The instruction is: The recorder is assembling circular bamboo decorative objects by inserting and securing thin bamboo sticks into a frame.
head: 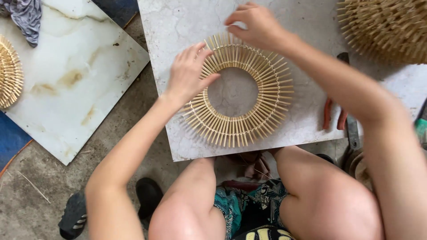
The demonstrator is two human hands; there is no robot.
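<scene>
Resting flat on a pale marble-patterned slab [307, 26], a ring of short bamboo sticks [242, 89] forms the landmark for all positions given here. The left hand [189, 73] lies on the ring's upper-left arc, palm down and fingers spread open, pressing the sticks without closing around any. The right hand [255, 24] sits at the ring's far edge, thumb and fingertips pinched narrowly together; whatever lies between them is too small to make out. The right forearm crosses over the ring's right side and hides part of a tool with orange handles [333, 116] lying on the slab just right of the ring; its working end cannot be seen. Far right of the ring, a domed mass of similar sticks [387, 26] is cut off by the frame edge. Well to the ring's left, a second marble slab [66, 75] carries another stick piece [9, 73], only partly in view, and a grey cloth [26, 15] at its far end. Below the ring, the person's knees meet the slab's near edge, and dark sandals [75, 215] rest on the concrete floor [26, 195].
</scene>
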